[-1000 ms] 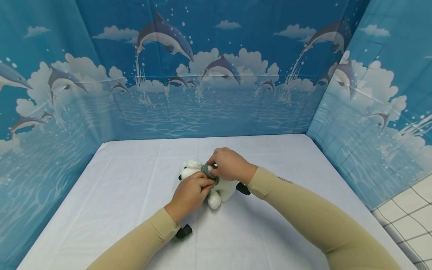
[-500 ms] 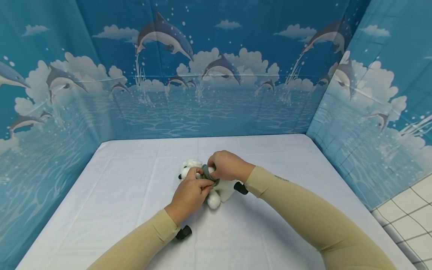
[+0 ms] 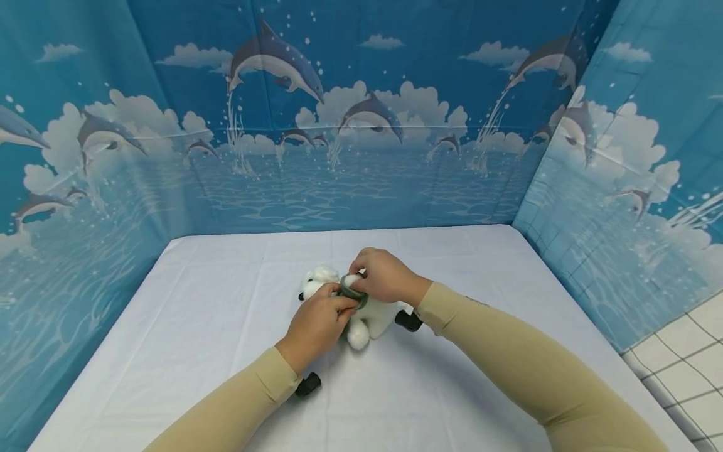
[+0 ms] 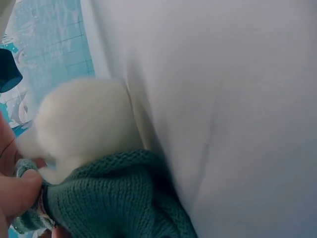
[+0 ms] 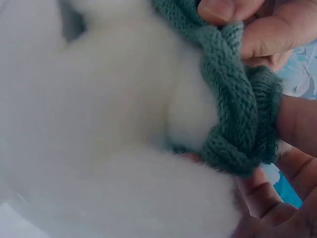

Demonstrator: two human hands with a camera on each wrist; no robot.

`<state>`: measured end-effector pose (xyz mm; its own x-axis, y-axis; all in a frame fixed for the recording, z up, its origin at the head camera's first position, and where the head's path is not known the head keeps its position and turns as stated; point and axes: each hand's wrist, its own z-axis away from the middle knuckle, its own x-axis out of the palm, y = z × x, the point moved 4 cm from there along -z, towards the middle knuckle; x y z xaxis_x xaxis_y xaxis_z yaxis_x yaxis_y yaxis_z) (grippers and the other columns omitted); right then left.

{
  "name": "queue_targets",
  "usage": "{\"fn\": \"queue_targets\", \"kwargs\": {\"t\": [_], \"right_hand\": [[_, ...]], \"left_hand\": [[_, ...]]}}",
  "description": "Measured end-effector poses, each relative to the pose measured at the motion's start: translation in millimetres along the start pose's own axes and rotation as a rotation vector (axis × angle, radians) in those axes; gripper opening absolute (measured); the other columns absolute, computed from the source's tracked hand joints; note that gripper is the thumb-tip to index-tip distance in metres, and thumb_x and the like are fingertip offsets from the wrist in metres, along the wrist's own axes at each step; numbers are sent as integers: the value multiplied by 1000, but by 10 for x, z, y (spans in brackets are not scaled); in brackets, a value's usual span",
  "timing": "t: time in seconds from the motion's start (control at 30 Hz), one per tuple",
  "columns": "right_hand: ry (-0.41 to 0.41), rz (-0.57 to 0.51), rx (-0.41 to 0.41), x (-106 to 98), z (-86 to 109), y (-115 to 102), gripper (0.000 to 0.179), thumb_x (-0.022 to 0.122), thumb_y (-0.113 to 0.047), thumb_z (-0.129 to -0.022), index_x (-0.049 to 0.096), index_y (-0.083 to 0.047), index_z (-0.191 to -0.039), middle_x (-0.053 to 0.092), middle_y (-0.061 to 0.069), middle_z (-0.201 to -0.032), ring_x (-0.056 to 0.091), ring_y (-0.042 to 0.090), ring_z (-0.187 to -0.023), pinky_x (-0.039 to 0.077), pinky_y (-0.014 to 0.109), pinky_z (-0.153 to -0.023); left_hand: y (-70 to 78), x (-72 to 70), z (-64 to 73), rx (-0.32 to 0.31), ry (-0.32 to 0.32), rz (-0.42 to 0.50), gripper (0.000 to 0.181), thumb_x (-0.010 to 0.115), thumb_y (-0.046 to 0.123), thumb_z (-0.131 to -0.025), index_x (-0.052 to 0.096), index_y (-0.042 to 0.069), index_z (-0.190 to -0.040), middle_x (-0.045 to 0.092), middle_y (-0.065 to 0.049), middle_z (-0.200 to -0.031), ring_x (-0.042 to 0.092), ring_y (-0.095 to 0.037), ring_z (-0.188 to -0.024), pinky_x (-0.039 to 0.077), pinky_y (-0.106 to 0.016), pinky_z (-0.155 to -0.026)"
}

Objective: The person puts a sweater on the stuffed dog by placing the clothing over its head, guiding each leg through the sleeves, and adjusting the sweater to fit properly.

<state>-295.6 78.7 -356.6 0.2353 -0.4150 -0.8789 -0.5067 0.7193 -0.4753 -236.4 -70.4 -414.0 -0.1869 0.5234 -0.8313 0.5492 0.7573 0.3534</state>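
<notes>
A white plush animal (image 3: 358, 334) with a dark nose lies on the table, its head (image 3: 316, 280) toward the left. Bunched round its neck and front is a small green knit sweater (image 4: 114, 196). My left hand (image 3: 316, 323) pinches the sweater's near edge between thumb and fingers. Across from it, my right hand (image 3: 386, 277) grips the far side of the knit, fingers curled over the edge. Up close in the right wrist view, a narrow knit band (image 5: 228, 94) stretches between fingertips, with white fur (image 5: 193, 104) poking through it. My hands partly hide the plush's neck.
A white cloth covers the table (image 3: 226, 326). Dolphin-printed curtains (image 3: 361, 176) stand behind it and at both sides. Black wrist devices (image 3: 307, 385) hang under each forearm. White tiles (image 3: 683, 370) show beyond the right edge.
My right hand dips slightly, then rises again with the sweater's edge. More white fur shows inside the knit loop now. My left hand stays nearly in place, its fingers shifting a little.
</notes>
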Motion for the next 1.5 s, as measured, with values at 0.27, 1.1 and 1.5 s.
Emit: {"fn": "queue_targets", "kwargs": {"t": [0.27, 1.1, 1.5], "right_hand": [[68, -237, 77, -47, 27, 70, 8, 76, -20, -99, 76, -15, -92, 70, 4, -110, 58, 17, -83, 48, 32, -70], [3, -209, 67, -11, 31, 146, 18, 65, -16, -105, 71, -13, -121, 72, 3, -108, 64, 15, -89, 55, 34, -79], [-31, -219, 60, 7, 26, 240, 40, 56, -6, -103, 71, -18, -137, 43, 1, -66, 31, 14, -55, 37, 30, -61]], "left_hand": [[-21, 6, 0, -26, -79, -16, 13, 75, 21, -100, 85, 14, -105, 65, -16, -136, 70, -27, -116, 62, -38, -90], [-95, -14, -39, -107, -227, 29, 18, 68, 25, -105, 82, 15, -109, 61, -13, -141, 69, -26, -119, 59, -36, -85], [-105, -8, -52, -111, -262, 27, 19, 67, 21, -105, 81, 12, -114, 62, -13, -130, 67, -26, -121, 60, -36, -92]]}}
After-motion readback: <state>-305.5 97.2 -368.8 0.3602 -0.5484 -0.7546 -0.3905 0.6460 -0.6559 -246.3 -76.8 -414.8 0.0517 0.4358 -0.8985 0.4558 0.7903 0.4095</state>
